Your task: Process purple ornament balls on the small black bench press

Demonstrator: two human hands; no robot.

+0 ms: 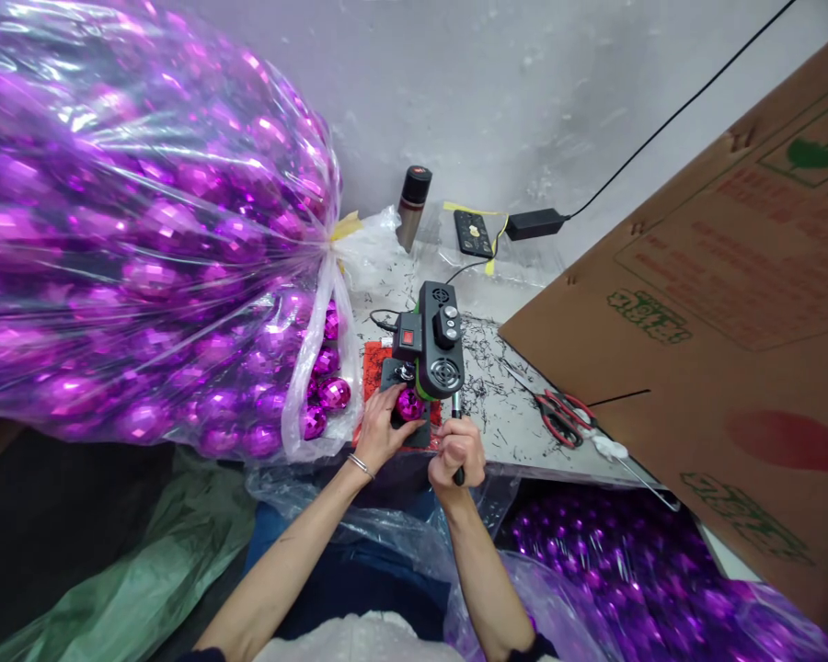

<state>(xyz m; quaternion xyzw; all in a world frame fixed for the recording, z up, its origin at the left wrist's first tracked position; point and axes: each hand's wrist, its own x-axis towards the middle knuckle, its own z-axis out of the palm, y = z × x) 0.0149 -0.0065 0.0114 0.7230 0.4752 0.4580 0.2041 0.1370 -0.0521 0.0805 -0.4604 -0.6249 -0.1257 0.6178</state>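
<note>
A small black bench drill press [440, 331] with a red switch stands on a red mat [373, 363]. My left hand [385, 425] has its thumb and fingers closed around a shiny magenta faceted ball [409, 403], keeping it on the machine's base under the head. My right hand [458, 452] is wrapped round the black-ended lever [457, 405] at the machine's front. The drill's tip and the ball's top are partly hidden by the head. Several like balls [334, 393] lie to the left, in the mouth of a clear bag.
A big tied bag of magenta balls [144, 239] fills the left. A cardboard box [731, 303] leans at right, beside red-handled scissors [564, 418]. Behind stand a bottle [414, 204], a phone [473, 233] and a power adapter [535, 223]. Another bag of balls [614, 561] lies below the table edge.
</note>
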